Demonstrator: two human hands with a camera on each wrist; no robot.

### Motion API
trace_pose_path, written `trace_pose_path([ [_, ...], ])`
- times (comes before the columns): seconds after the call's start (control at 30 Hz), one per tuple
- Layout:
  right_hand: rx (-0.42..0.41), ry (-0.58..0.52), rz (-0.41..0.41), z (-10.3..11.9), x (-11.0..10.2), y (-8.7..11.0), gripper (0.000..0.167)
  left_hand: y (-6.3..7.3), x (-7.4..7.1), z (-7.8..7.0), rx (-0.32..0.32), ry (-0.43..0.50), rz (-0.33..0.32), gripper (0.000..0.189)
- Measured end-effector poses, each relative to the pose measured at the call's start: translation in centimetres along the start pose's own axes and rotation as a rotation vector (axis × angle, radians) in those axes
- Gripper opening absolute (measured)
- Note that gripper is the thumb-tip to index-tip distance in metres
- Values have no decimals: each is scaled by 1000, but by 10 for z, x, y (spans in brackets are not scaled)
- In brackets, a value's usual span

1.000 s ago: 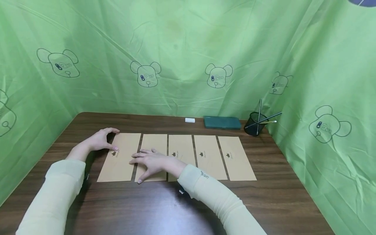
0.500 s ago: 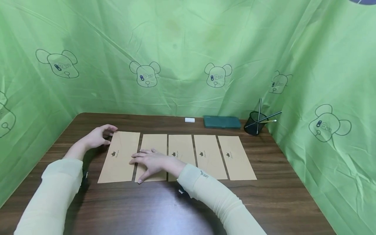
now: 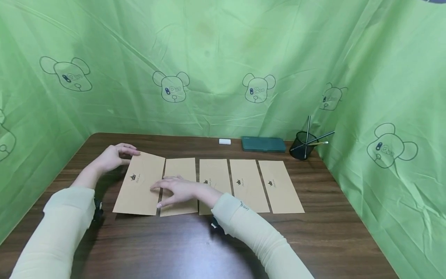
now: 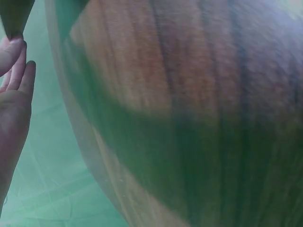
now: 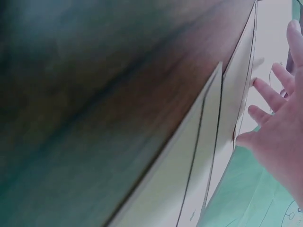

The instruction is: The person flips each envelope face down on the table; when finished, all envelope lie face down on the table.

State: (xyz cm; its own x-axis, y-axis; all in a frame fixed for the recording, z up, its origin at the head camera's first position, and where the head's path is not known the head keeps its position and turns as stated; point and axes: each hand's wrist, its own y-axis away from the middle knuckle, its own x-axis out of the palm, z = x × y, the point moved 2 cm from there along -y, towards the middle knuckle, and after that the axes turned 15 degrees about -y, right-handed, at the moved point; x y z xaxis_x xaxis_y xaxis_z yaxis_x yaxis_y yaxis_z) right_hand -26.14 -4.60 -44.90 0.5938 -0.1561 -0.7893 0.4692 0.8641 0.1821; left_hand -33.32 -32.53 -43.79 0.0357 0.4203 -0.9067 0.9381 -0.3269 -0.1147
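Note:
The leftmost tan kraft-paper piece [image 3: 139,193], rectangular with a small black crown print, is tilted with its far edge raised. Its far left corner is pinched by my left hand [image 3: 113,158]; in the left wrist view the thumb and fingertips of this hand [image 4: 13,101] meet at a dark corner of the paper [image 4: 18,16]. My right hand [image 3: 182,190] is spread over the second kraft-paper piece [image 3: 181,166], its fingertips overlapping the right edge of the raised one. In the right wrist view the right hand's fingers [image 5: 270,97] are extended and apart.
To the right, more matching kraft-paper pieces [image 3: 244,190] lie in a row on the brown wooden table [image 3: 167,252]. At the back are a white eraser [image 3: 224,142], a dark green case [image 3: 263,144] and a black pen holder [image 3: 299,150] with pencils. Green curtain surrounds the table.
My left hand has moved up and slightly left, raising the far edge of the leftmost paper piece. My right hand has shifted slightly left and lifted a little; the second piece has tilted slightly.

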Motion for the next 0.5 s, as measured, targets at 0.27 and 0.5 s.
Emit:
trace_pose_path([
  [0.27, -62, -271, -35, 21, -12, 4, 64, -8, -12, -10, 62, -80, -127, 13],
  [0.5, -90, -525, -135, 39, -21, 5, 61, -14, -30, -20, 19, -59, -90, 10],
])
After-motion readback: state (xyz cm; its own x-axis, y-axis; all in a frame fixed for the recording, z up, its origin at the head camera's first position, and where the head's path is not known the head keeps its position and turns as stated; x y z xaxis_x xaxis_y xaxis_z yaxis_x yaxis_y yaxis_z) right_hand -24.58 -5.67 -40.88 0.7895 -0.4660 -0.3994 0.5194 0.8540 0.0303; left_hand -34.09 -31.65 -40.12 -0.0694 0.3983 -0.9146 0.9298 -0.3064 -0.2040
